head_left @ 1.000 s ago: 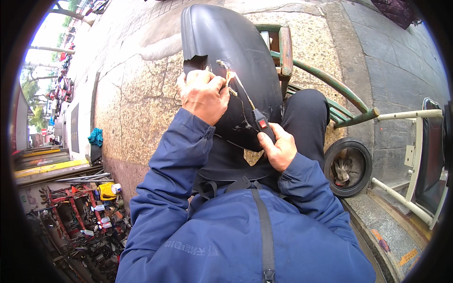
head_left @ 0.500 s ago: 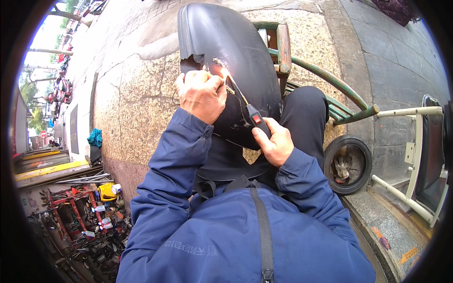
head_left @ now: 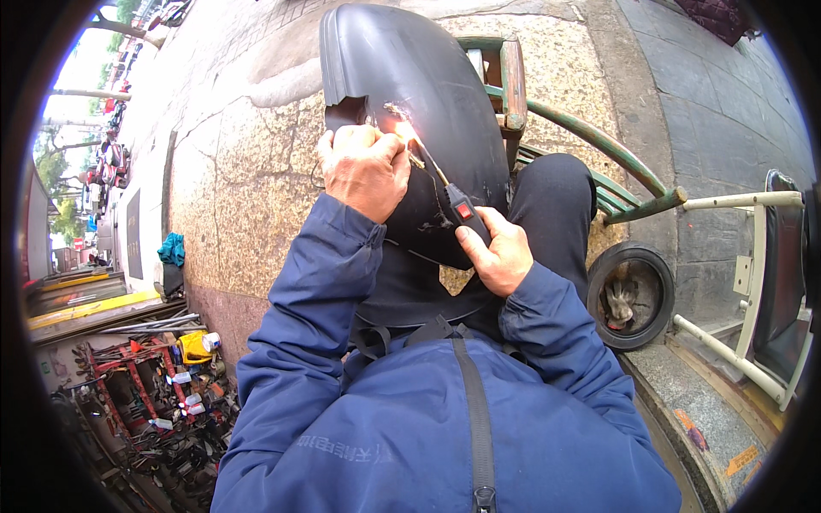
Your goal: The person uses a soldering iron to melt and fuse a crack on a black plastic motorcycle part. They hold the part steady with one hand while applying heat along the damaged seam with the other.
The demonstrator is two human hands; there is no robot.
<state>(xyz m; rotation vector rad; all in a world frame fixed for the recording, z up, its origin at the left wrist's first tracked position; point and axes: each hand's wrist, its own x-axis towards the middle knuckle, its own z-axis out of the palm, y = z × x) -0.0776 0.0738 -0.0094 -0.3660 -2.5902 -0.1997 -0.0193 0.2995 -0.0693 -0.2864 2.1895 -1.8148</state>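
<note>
Across my lap lies a large curved black plastic cover (head_left: 419,60), with a broken notch at its left edge and a rough, pale-flecked line running down its surface. My right hand (head_left: 496,252) is wrapped round the dark handle of a soldering iron (head_left: 463,205) with a red switch. Its thin metal shaft reaches up and left to a bright orange-white glow on the cover. Beside the glow, my left hand (head_left: 366,171) is closed in a pinch near the notch. What its fingers hold is hidden; a thin strand shows near them.
At right stand a green wooden chair (head_left: 599,145), a small black tire (head_left: 599,312) with a glove inside, and a pale metal-framed seat (head_left: 753,282). Tools and bottles fill a red rack (head_left: 128,385) at lower left, near a teal cloth (head_left: 172,249).
The soldering iron and my right hand have shifted very slightly up and left. The glow stays at nearly the same spot, and my left hand has hardly moved.
</note>
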